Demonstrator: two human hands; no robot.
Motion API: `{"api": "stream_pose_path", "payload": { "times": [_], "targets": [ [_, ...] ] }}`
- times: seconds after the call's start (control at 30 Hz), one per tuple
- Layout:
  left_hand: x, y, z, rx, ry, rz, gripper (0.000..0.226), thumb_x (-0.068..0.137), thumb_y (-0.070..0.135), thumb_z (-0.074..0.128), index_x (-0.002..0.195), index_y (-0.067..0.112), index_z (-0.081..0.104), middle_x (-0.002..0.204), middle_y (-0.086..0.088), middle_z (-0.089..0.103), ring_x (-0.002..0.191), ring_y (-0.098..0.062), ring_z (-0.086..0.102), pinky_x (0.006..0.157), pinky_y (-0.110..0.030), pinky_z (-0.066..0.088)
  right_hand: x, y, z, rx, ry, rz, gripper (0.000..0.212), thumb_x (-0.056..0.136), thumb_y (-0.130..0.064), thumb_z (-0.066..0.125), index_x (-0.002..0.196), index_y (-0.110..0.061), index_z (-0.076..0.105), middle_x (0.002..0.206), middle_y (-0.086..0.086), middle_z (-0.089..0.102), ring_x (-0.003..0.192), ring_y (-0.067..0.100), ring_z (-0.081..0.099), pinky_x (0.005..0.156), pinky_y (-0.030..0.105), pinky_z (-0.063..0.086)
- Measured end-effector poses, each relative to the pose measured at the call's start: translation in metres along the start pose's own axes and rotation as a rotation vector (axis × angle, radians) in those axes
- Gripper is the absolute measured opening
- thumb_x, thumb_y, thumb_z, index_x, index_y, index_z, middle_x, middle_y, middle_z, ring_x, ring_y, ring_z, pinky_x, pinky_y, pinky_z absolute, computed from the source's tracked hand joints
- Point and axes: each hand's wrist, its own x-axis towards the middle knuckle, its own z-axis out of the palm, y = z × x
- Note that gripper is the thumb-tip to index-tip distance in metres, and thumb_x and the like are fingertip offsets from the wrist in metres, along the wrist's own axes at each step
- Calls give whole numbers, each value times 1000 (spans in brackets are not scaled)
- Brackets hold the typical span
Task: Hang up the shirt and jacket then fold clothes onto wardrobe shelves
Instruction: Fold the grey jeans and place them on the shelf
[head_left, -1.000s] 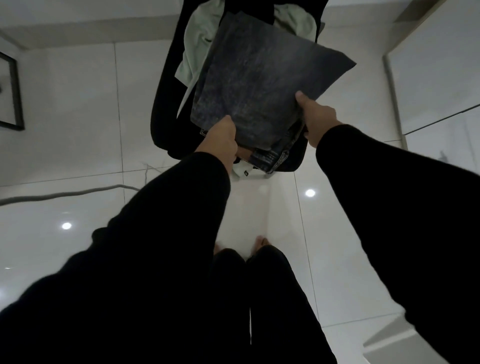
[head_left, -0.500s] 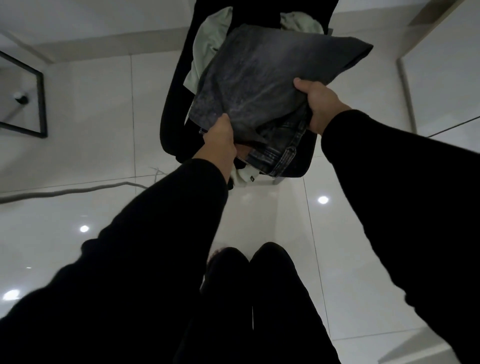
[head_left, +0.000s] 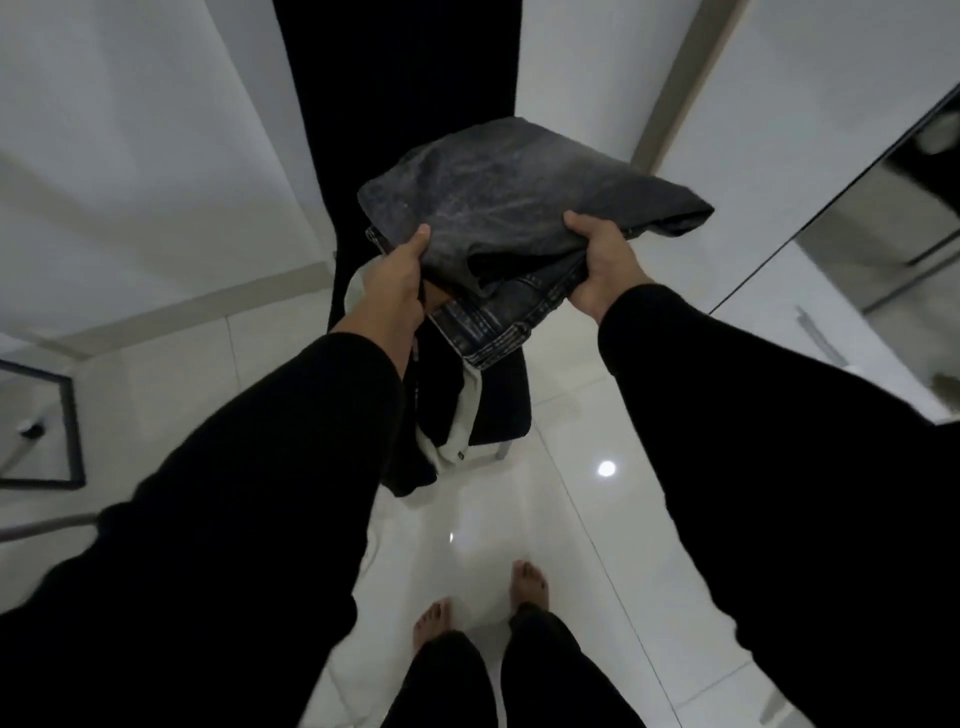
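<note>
A folded pair of dark grey jeans is held in the air above a black chair, gripped at its near left edge by the left hand and at its near right edge by the right hand, with glossy white floor open toward the bare feet.

A single head-worn wide-angle view looks steeply down and forward from the person's own height. The folded jeans sit close, just above frame centre; the bare feet and glossy tiled floor lie below them, edges bending outward.
</note>
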Motion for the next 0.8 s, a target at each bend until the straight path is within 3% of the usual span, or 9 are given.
{"api": "stream_pose_path", "payload": {
  "times": [0.13, 0.27, 0.37, 0.5, 0.6, 0.8],
  "targets": [
    [-45, 44, 39, 35, -177, 126, 50, 73, 27, 79, 114, 4, 63, 107, -15, 71, 89, -33, 71, 75, -50, 58, -52, -42, 5, 193, -13, -120, 16, 90, -10, 55, 103, -2, 60, 99, 17, 69, 92, 32, 64, 86, 42, 53],
    [-92, 70, 81, 143, -417, 195, 65, 66, 30, 84, 120, 5, 60, 110, -14, 70, 91, -29, 71, 74, -40, 59, -92, -70, -5, 323, 77, -246, 46, 85, -6, 58, 130, 1, 51, 122, 21, 62, 110, 36, 61, 90, 46, 52],
    [-117, 72, 111, 234, -622, 172, 87, 55, 25, 88, 131, 9, 49, 121, -13, 64, 102, -29, 67, 80, -41, 57, -118, -89, -23, 399, 101, -332, 45, 88, -5, 55, 132, 1, 49, 128, 20, 59, 115, 35, 58, 90, 44, 50],
    [-146, 41, 156, 315, -840, 86, 69, 75, 3, 73, 132, 21, 36, 123, -8, 57, 103, -26, 63, 74, -38, 57, -145, -110, -70, 476, 182, -448, 43, 90, -3, 50, 132, 3, 47, 127, 21, 58, 106, 35, 60, 91, 45, 48],
    [-159, 5, 197, 409, -948, 17, 77, 74, -5, 70, 135, 25, 32, 124, -8, 54, 107, -28, 60, 84, -43, 55, -165, -120, -117, 550, 279, -513, 40, 91, -3, 49, 131, 5, 48, 119, 21, 62, 96, 34, 61, 90, 46, 47],
    [-199, -81, 282, 604, -1088, -61, 68, 79, -10, 63, 132, 19, 32, 117, -8, 56, 103, -26, 61, 79, -38, 55, -198, -137, -219, 690, 478, -594, 41, 91, -3, 51, 132, 1, 49, 130, 21, 57, 102, 37, 60, 90, 48, 47]
  ]
}}
